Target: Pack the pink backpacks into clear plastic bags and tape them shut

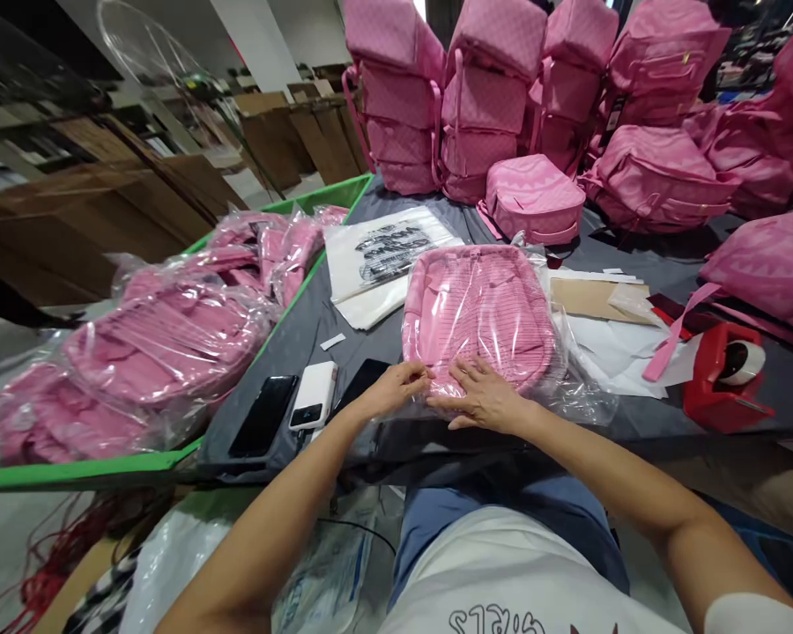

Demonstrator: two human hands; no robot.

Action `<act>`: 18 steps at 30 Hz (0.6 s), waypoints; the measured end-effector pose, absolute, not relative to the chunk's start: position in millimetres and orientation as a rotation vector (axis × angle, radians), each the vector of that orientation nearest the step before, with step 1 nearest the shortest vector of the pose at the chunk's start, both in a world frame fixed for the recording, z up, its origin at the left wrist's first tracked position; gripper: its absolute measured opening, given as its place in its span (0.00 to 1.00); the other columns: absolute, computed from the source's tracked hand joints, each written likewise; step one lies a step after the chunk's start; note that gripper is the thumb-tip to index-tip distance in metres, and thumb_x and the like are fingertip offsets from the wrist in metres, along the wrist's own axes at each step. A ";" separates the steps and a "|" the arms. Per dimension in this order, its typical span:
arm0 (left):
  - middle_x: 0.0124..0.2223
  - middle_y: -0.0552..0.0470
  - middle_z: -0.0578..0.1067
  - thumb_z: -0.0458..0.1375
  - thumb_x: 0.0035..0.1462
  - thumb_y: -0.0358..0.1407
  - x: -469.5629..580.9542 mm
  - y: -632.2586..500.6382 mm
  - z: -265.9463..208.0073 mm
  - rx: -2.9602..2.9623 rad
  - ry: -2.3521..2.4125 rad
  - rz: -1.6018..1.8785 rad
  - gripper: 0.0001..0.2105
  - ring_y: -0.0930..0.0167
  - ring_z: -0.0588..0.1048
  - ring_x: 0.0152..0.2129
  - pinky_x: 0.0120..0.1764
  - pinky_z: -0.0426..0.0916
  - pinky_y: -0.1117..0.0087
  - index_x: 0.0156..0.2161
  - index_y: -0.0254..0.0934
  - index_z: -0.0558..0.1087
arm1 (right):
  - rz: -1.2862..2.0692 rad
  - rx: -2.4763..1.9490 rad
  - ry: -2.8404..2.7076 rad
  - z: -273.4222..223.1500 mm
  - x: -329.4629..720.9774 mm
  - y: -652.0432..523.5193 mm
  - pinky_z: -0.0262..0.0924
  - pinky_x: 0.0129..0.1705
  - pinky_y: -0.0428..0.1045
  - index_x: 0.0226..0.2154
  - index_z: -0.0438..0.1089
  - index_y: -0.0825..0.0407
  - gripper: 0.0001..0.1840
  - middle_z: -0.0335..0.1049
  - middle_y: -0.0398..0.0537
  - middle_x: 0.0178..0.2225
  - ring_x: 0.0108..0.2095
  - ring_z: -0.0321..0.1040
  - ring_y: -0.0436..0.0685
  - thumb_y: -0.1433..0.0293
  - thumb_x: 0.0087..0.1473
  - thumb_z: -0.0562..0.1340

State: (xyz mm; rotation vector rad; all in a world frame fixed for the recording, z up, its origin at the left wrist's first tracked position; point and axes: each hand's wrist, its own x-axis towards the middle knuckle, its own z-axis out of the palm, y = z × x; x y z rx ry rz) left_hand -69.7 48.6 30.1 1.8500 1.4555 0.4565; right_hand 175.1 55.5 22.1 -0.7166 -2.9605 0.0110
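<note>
A pink backpack (446,299) lies flat in a clear plastic bag (585,392) on the dark cloth-covered table, straps side up. At its lower left corner, my left hand (397,388) is closed, fingertips pinched on the plastic edge. My right hand (485,396) lies open, palm down, with fingers spread across the lower part of the wrapped backpack. Left of the backpack sits a stack of white printed bags (376,264).
Bagged pink backpacks (165,343) fill a green-edged area at left. Two dark phones and a white power bank (314,396) lie near the front edge. A red tape dispenser (723,379) and papers are at right. Stacked pink backpacks (400,114) stand behind.
</note>
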 end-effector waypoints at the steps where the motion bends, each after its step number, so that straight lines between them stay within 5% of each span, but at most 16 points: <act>1: 0.39 0.49 0.80 0.57 0.56 0.50 -73.5 49.6 34.1 1.793 1.424 0.503 0.16 0.63 0.76 0.37 0.44 0.68 0.64 0.37 0.38 0.76 | 0.014 -0.775 -2.890 25.6 187.0 51.4 0.49 0.65 0.73 0.63 0.68 0.35 0.28 0.63 0.60 0.66 0.66 0.58 0.73 0.50 0.63 0.63; 5: 0.53 0.46 0.78 0.67 0.44 0.52 -94.5 63.2 32.6 1.391 1.498 0.987 0.20 0.60 0.73 0.53 0.53 0.65 0.65 0.36 0.38 0.76 | 0.076 -0.971 -2.353 30.0 268.9 17.8 0.48 0.68 0.70 0.61 0.70 0.41 0.20 0.74 0.52 0.58 0.64 0.64 0.65 0.62 0.72 0.54; 11: 0.33 0.48 0.78 0.70 0.39 0.51 -94.5 97.6 -10.1 0.884 1.577 1.059 0.22 0.64 0.76 0.35 0.39 0.70 0.66 0.32 0.36 0.72 | 0.063 -1.509 -1.676 -1.8 373.7 -44.9 0.68 0.54 0.57 0.42 0.78 0.48 0.17 0.80 0.51 0.42 0.44 0.77 0.62 0.58 0.68 0.57; 15: 0.33 0.47 0.80 0.71 0.35 0.38 -59.5 97.8 -18.1 0.739 1.410 1.106 0.20 0.65 0.77 0.31 0.38 0.72 0.65 0.37 0.34 0.75 | 0.267 -1.781 -1.591 -40.3 376.1 -39.0 0.70 0.50 0.65 0.61 0.68 0.50 0.41 0.77 0.59 0.50 0.48 0.75 0.72 0.40 0.58 0.56; 18: 0.37 0.48 0.81 0.68 0.32 0.30 -29.2 94.9 -10.4 0.681 1.305 1.206 0.30 0.65 0.78 0.32 0.38 0.72 0.67 0.48 0.34 0.75 | 0.455 -1.761 -1.697 -47.9 343.1 -12.7 0.70 0.49 0.68 0.69 0.55 0.54 0.57 0.70 0.64 0.58 0.54 0.71 0.79 0.33 0.50 0.56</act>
